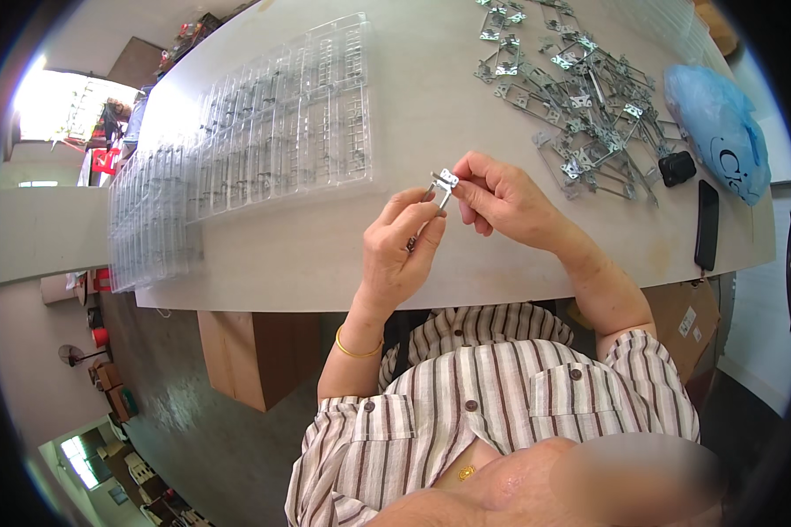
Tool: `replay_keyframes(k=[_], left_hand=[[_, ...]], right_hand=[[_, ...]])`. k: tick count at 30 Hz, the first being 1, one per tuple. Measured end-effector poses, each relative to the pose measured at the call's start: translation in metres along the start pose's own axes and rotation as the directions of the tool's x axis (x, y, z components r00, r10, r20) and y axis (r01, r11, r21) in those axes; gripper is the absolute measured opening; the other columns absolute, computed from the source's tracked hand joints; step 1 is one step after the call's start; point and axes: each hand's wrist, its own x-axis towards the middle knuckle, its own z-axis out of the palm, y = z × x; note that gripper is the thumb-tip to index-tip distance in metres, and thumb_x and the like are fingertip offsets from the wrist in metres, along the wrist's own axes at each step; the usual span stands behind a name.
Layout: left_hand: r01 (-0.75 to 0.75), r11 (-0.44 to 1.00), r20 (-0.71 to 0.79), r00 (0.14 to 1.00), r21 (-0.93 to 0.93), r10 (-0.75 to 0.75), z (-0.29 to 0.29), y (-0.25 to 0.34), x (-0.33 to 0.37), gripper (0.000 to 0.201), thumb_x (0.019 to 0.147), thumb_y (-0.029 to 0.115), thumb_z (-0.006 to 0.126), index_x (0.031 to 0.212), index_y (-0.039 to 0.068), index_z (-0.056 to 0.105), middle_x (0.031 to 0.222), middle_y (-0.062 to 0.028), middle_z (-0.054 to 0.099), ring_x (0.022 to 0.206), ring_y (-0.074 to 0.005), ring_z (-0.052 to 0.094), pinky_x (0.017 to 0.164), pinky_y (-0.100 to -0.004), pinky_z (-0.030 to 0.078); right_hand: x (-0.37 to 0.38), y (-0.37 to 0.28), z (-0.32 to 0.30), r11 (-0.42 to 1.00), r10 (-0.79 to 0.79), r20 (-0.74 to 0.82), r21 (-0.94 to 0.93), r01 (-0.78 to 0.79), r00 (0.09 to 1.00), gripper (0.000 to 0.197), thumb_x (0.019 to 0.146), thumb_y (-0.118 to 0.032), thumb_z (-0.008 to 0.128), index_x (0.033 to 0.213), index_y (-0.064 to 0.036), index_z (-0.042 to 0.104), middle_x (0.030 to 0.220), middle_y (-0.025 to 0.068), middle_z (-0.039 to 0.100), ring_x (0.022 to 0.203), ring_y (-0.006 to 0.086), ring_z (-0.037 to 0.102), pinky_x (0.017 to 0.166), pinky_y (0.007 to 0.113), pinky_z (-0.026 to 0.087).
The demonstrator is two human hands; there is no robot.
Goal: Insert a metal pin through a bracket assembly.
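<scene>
Above the table's near edge, my left hand (399,248) is closed around the rods of a small metal bracket assembly (446,180). Its flat plate with holes points up and to the right. My right hand (504,200) pinches that plate between thumb and forefinger, its other fingers curled. Part of the assembly is hidden inside my left fingers. On the right side of the table lies a loose heap of similar bracket assemblies (589,101), with plates and thin rods tangled together. Clear plastic trays (281,114), holding rows of metal parts, stand to the left.
A blue plastic bag (719,132) sits at the right edge, with a small black case (677,168) and a black phone (707,225) near it. A cardboard box (255,356) stands below the table's front edge. Another carton (687,329) is at the lower right.
</scene>
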Motion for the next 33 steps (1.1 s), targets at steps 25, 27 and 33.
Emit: replay_keyframes(k=[25,27,33], left_hand=[[-0.042,0.906,0.078,0.997,0.420,0.010,-0.008,-0.005,-0.016,0.034,0.079,0.008,0.077,0.108,0.003,0.062,0.091,-0.0092,0.069,0.072,-0.0256,0.060,0.064,-0.0359,0.051],[-0.049,0.880,0.121,0.993,0.473,-0.010,-0.005,-0.006,-0.017,0.033,0.079,0.010,0.077,0.108,0.002,0.061,0.102,-0.0107,0.069,0.085,-0.0294,0.063,0.073,-0.0395,0.053],[-0.010,0.860,0.107,0.993,0.510,-0.052,-0.002,-0.003,-0.024,0.038,0.080,0.012,0.077,0.112,0.001,0.060,0.118,-0.0176,0.063,0.106,-0.0345,0.061,0.088,-0.0435,0.051]], right_hand=[[0.008,0.007,-0.023,0.981,0.004,0.032,-0.196,0.003,0.999,0.015,0.101,-0.018,0.057,0.095,-0.0038,0.058,0.070,0.0007,0.063,0.063,0.0091,0.061,0.059,0.025,0.050],[0.009,0.009,-0.021,0.979,0.017,0.020,-0.205,-0.012,1.000,0.016,0.101,-0.018,0.056,0.096,-0.0040,0.058,0.070,0.0007,0.062,0.062,0.0088,0.060,0.059,0.025,0.050],[0.010,0.020,-0.020,0.984,0.041,0.038,-0.177,-0.034,0.998,0.017,0.103,-0.022,0.056,0.097,-0.0062,0.058,0.074,-0.0037,0.058,0.067,0.0045,0.057,0.061,0.022,0.051]])
